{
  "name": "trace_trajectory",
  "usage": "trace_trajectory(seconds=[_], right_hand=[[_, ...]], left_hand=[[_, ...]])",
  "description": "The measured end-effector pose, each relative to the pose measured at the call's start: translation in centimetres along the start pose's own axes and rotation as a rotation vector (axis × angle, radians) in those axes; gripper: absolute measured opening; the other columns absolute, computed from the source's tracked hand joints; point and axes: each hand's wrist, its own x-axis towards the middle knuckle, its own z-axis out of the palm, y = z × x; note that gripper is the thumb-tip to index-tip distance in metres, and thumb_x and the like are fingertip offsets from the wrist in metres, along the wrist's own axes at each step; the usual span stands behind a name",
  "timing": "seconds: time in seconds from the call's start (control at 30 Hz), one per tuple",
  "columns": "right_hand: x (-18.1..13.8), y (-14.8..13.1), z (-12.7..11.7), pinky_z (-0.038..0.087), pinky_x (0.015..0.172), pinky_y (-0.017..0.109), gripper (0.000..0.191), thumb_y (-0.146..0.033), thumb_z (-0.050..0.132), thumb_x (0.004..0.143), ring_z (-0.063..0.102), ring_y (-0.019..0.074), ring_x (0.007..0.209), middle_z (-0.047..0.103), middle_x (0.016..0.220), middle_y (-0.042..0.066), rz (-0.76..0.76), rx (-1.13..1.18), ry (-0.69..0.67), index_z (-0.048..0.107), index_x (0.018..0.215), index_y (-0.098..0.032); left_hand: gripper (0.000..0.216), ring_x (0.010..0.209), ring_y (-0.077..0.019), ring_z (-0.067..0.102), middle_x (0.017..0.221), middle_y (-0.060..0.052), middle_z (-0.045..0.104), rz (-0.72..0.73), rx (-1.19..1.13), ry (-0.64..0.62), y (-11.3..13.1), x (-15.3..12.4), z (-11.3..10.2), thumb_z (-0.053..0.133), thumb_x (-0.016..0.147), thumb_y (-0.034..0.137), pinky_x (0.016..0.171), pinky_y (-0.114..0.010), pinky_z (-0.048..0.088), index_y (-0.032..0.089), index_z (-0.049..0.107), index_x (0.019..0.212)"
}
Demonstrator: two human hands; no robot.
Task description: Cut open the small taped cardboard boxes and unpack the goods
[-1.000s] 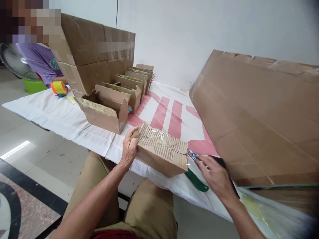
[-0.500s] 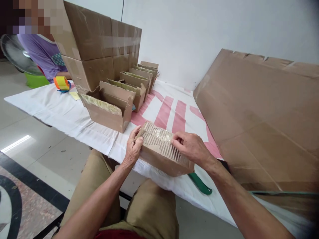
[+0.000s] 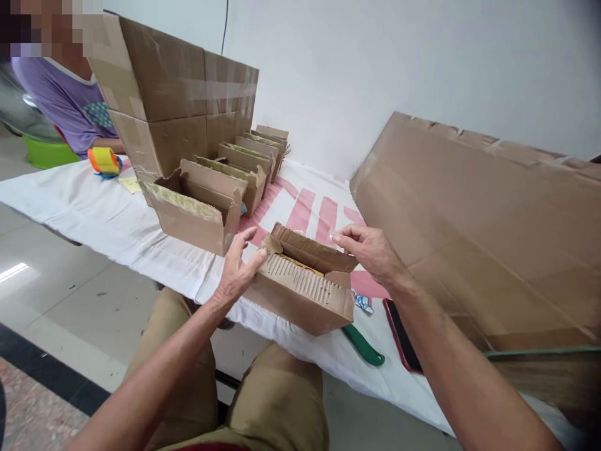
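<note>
A small cardboard box [image 3: 300, 304] sits in front of me on the cloth, its top open and the torn flap showing corrugated ridges. Something yellow [image 3: 303, 265] shows inside it. My left hand [image 3: 237, 269] is at the box's left end, fingers apart, the thumb touching the torn flap corner. Beyond the box's far right corner, my right hand [image 3: 370, 247] is raised in a pinch. A small whitish, clear scrap of tape [image 3: 332, 236] sticks out from its fingertips. A green handle [image 3: 364, 346] pokes out from beside the box, its other end hidden.
Several open cardboard boxes [image 3: 192, 216] stand in a row at left, beside stacked large cartons [image 3: 173, 81]. A big carton [image 3: 469, 238] leans at right. A phone [image 3: 402, 335], crumpled blue-white wrapper [image 3: 364, 302] and tape roll [image 3: 104, 161] lie about. A person in a purple sleeve [image 3: 51, 94] sits opposite.
The box's top has come open, with its far flap now raised. My right hand has lifted away with the tape scrap. My left hand has loosened its hold, and the view has shifted slightly.
</note>
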Motion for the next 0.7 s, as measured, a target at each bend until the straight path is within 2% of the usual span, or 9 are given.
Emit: trace_trajectory(seconds=[0.07,0.13,0.23,0.33,0.4,0.5,0.6,0.7], right_hand=[[0.0,-0.1,-0.2,0.035,0.062,0.03,0.03,-0.048,0.067,0.074,0.045,0.0132,0.063,0.054,0.064,-0.002,-0.033,-0.037,0.01,0.062,0.064,-0.02],[-0.2,-0.2,-0.2,0.037,0.063,0.03,0.03,-0.047,0.066,0.076,0.047,0.0134,0.064,0.057,0.065,-0.002,-0.05,-0.063,0.014,0.064,0.065,-0.019],[-0.4,-0.2,-0.1,0.039,0.062,0.029,0.028,-0.045,0.067,0.078,0.051,0.0136,0.064,0.062,0.067,0.0,-0.029,-0.01,-0.006,0.063,0.068,-0.019],[-0.2,0.3,0.1,0.045,0.064,0.028,0.024,-0.041,0.073,0.074,0.059,0.0147,0.066,0.068,0.071,0.0,0.024,0.168,-0.02,0.061,0.077,-0.02],[0.1,1.0,0.1,0.048,0.066,0.029,0.029,-0.039,0.077,0.069,0.062,0.0146,0.066,0.069,0.071,-0.001,0.033,0.285,0.006,0.061,0.085,-0.02],[0.6,1.9,0.0,0.048,0.066,0.029,0.037,-0.041,0.081,0.066,0.062,0.0144,0.066,0.068,0.07,-0.001,0.042,0.358,0.041,0.063,0.091,-0.02],[0.8,2.1,-0.4,0.045,0.062,0.027,0.042,-0.05,0.08,0.07,0.058,0.013,0.063,0.068,0.073,0.0,0.103,0.306,-0.03,0.067,0.096,-0.019],[0.8,2.0,-0.4,0.04,0.059,0.027,0.037,-0.055,0.076,0.076,0.049,0.0111,0.06,0.062,0.068,-0.002,0.062,0.182,-0.113,0.069,0.079,-0.019]], left_hand=[[0.057,0.133,-0.032,0.058,0.139,-0.013,0.066,0.038,0.082,-0.068,1.0,2.5,-0.1,0.073,0.078,0.04,0.116,-0.05,0.042,0.02,0.065,0.13],[0.052,0.126,-0.0314,0.062,0.131,-0.011,0.071,0.002,0.105,-0.188,1.6,5.0,0.1,0.075,0.072,0.033,0.113,-0.048,0.045,0.02,0.07,0.122],[0.033,0.097,-0.0247,0.07,0.102,-0.007,0.075,-0.126,0.0,-0.41,1.7,7.8,1.0,0.074,0.068,0.027,0.089,-0.037,0.056,0.017,0.074,0.099],[0.016,0.069,-0.0143,0.063,0.075,-0.001,0.066,-0.207,-0.151,-0.539,1.6,8.9,2.0,0.074,0.067,0.025,0.064,-0.025,0.049,0.016,0.068,0.078],[0.016,0.063,-0.0108,0.058,0.068,0.002,0.062,-0.223,-0.199,-0.55,1.6,9.0,2.6,0.075,0.067,0.025,0.059,-0.022,0.044,0.015,0.065,0.075],[0.02,0.063,-0.0102,0.057,0.07,0.003,0.063,-0.232,-0.22,-0.526,1.6,8.7,3.0,0.077,0.067,0.027,0.059,-0.021,0.043,0.015,0.064,0.076],[0.023,0.062,-0.0099,0.056,0.07,0.003,0.064,-0.242,-0.208,-0.501,1.4,8.4,3.3,0.077,0.067,0.031,0.058,-0.021,0.042,0.015,0.064,0.079],[0.024,0.062,-0.0093,0.055,0.069,0.004,0.063,-0.212,-0.191,-0.481,1.0,8.3,3.4,0.078,0.067,0.032,0.057,-0.02,0.041,0.015,0.064,0.079]])
